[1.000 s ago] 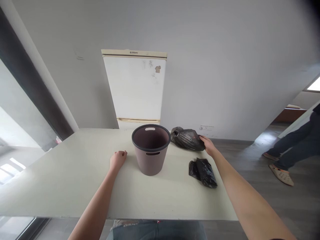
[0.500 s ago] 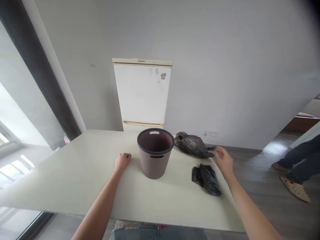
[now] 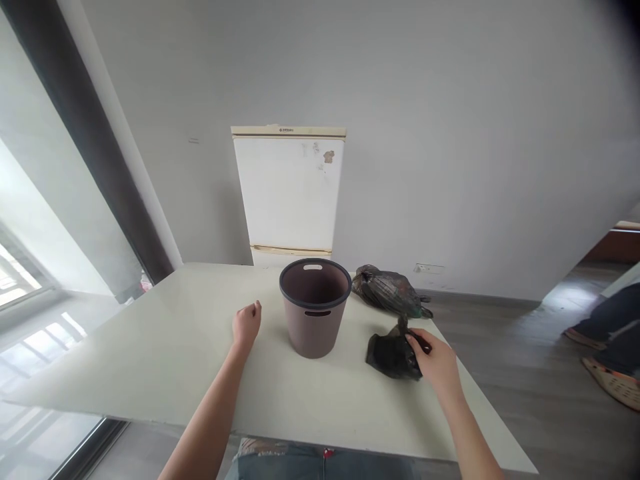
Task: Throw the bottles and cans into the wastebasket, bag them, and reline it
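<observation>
My right hand (image 3: 436,360) pinches the top of a crumpled black plastic bag (image 3: 393,355) near the table's right side. My left hand (image 3: 247,325) is curled into a loose fist over the table, left of the bin, and nothing shows in it. Between my hands stands an upright mauve-brown trash bin (image 3: 313,330) with a dark rim and cut-out handles; it looks unlined. Behind the held bag, a fuller knotted black plastic bag (image 3: 390,291) lies on its side, right of the bin.
The pale table (image 3: 165,347) stretches far to the left, its right edge just beyond my right hand. A white refrigerator (image 3: 290,193) stands against the grey wall behind it. At far right, another person's legs and a shoe (image 3: 613,380) are on the floor.
My right hand has moved left and nearer, from the fuller bag's tied end to the smaller bag, and has gripped it. That bag has been lifted and bunched. The left hand stays a fist.
</observation>
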### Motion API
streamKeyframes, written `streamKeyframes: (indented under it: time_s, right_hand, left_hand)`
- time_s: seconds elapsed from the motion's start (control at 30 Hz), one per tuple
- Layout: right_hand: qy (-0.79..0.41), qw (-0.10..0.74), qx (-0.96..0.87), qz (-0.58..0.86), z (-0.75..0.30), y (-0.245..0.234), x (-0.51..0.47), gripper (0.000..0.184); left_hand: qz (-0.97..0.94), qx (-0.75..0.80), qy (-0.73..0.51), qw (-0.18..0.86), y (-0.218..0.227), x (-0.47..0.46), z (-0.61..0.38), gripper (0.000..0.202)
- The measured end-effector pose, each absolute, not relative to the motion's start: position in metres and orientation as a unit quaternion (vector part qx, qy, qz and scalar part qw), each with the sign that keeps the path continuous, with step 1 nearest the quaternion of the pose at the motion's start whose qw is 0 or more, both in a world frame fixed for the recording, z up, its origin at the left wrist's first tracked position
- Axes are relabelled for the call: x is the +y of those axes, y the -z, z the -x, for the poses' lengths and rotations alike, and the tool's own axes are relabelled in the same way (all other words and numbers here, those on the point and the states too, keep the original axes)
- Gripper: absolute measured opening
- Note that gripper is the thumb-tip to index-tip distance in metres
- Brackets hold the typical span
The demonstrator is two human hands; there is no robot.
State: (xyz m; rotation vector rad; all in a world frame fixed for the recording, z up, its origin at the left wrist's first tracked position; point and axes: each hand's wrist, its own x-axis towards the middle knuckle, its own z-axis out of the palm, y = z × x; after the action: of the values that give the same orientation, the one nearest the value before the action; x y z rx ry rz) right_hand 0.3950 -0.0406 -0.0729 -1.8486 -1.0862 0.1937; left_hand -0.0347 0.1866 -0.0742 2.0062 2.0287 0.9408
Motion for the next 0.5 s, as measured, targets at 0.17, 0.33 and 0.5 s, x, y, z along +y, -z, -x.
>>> streamKeyframes:
  time_s: [0.17, 0.33, 0.5]
  right_hand:
    - [-0.241, 0.695, -0.367, 0.569, -0.318, 0.009, -0.055, 0.038]
    - [-0.434, 0.71, -0.365, 0.418, -0.259, -0.053, -0.061, 0.037]
    - [-0.498, 0.679, -0.386, 0.377, -0.232, -0.08, -0.052, 0.027]
  left_hand:
    - [-0.563, 0.63, -0.529, 0.076, 0.016, 0.106, 0.016, 0.059]
    - [-0.655, 0.354, -0.569, 0.35, -0.036, 0.003, -0.025, 0.016]
    - [-0.715, 0.313, -0.495, 0.383, -0.05, -0.01, -0.042, 0.017]
